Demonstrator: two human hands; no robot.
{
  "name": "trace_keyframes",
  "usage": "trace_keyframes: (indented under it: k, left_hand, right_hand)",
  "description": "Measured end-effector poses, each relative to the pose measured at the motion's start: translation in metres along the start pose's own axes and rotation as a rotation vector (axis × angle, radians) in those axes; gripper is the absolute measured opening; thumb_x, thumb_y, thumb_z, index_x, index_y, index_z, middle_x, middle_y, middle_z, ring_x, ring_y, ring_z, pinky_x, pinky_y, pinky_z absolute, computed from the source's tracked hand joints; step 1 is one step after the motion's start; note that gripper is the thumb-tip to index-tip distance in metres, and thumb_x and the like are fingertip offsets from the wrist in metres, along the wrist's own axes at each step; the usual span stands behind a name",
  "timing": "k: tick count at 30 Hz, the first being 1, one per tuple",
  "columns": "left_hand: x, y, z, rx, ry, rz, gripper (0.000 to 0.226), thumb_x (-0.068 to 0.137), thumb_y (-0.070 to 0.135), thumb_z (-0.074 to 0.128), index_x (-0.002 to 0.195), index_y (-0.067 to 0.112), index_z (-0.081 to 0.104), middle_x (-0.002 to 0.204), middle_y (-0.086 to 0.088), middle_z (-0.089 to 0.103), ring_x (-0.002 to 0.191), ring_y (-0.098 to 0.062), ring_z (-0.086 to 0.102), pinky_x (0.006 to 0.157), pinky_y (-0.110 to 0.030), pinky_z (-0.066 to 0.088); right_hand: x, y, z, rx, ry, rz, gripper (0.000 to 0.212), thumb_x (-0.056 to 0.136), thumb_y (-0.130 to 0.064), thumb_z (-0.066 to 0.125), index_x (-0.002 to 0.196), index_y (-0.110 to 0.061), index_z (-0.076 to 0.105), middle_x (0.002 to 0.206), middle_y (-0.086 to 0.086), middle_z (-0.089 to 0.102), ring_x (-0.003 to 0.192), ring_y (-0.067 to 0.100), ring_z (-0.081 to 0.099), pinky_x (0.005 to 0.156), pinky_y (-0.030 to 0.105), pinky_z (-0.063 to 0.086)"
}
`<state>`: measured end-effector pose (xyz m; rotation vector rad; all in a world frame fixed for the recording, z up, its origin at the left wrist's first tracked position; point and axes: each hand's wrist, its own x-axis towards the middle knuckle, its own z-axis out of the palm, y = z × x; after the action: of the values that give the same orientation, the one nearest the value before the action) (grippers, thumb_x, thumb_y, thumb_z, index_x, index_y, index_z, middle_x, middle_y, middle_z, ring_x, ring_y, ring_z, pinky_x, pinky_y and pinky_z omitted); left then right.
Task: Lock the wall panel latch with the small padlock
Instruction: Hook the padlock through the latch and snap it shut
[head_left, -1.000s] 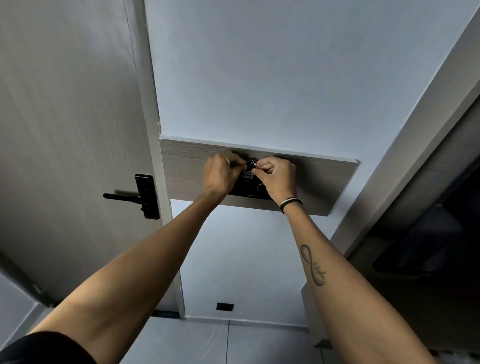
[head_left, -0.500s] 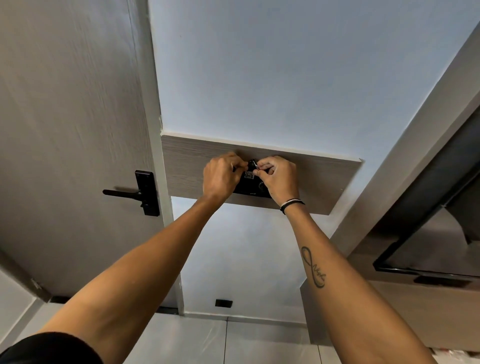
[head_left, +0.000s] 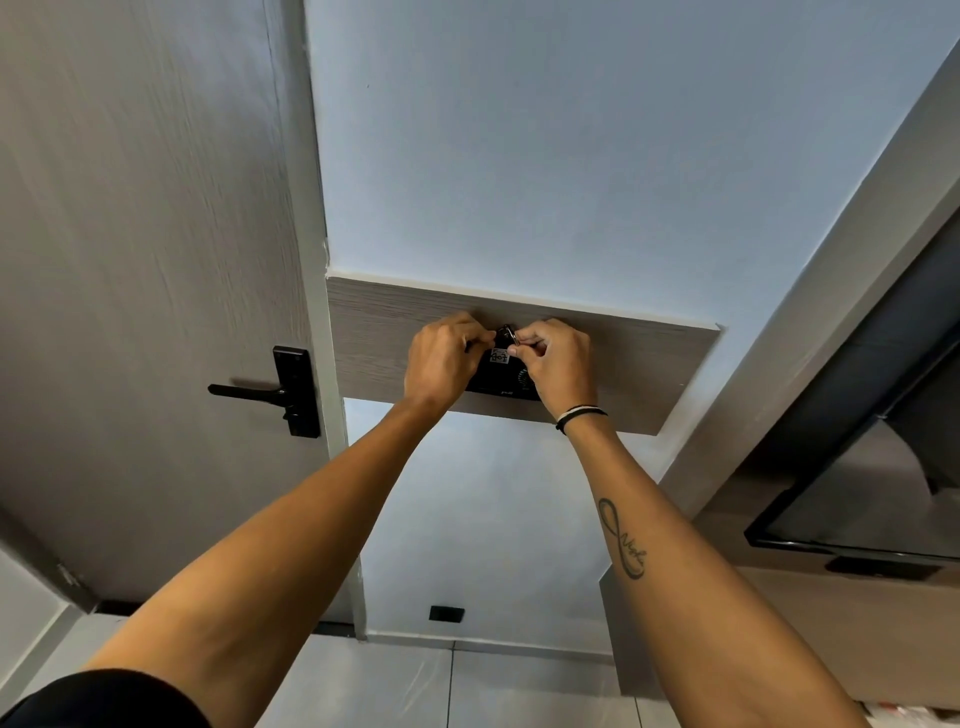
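Note:
A wood-grain wall panel (head_left: 649, 374) runs across the pale blue wall. A black box (head_left: 493, 382) with a small white sticker is fixed on it, mostly hidden by my hands. At its top a small metal padlock (head_left: 508, 332) shows between my fingertips. My left hand (head_left: 441, 358) pinches at the lock from the left. My right hand (head_left: 558, 358), with a band on the wrist, pinches it from the right. The latch itself is covered by my fingers.
A grey door (head_left: 145, 260) with a black lever handle (head_left: 280, 391) stands to the left. A dark framed screen (head_left: 857, 499) and wooden cabinet are at the right. A black wall socket (head_left: 445, 613) sits low near the tiled floor.
The view has shifted slightly. Both hands stay pinched together at the top of the black box, with only small finger movements.

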<state>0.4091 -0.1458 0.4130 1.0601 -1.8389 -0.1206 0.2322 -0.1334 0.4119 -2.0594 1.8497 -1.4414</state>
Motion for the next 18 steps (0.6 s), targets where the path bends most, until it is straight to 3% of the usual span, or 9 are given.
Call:
trace_keyframes:
  k: [13, 18]
  left_hand:
    - [-0.005, 0.000, -0.008, 0.038, -0.063, 0.065, 0.020, 0.096, 0.003, 0.070, 0.112, 0.005, 0.083, 0.115, -0.012, 0.082, 0.102, -0.031, 0.078, 0.089, -0.042, 0.063]
    - [-0.002, -0.005, -0.011, 0.149, -0.073, 0.102, 0.020, 0.099, 0.007, 0.068, 0.113, 0.006, 0.082, 0.116, -0.012, 0.081, 0.102, -0.036, 0.076, 0.079, -0.049, 0.064]
  right_hand:
    - [-0.003, -0.004, -0.007, -0.096, -0.060, -0.049, 0.014, 0.084, -0.018, 0.085, 0.095, -0.013, 0.079, 0.093, 0.005, 0.075, 0.083, 0.024, 0.071, 0.076, 0.043, 0.063]
    - [-0.003, -0.002, -0.018, -0.230, -0.075, -0.119, 0.013, 0.089, -0.021, 0.079, 0.098, -0.013, 0.080, 0.096, 0.005, 0.075, 0.090, 0.029, 0.068, 0.078, 0.041, 0.058]
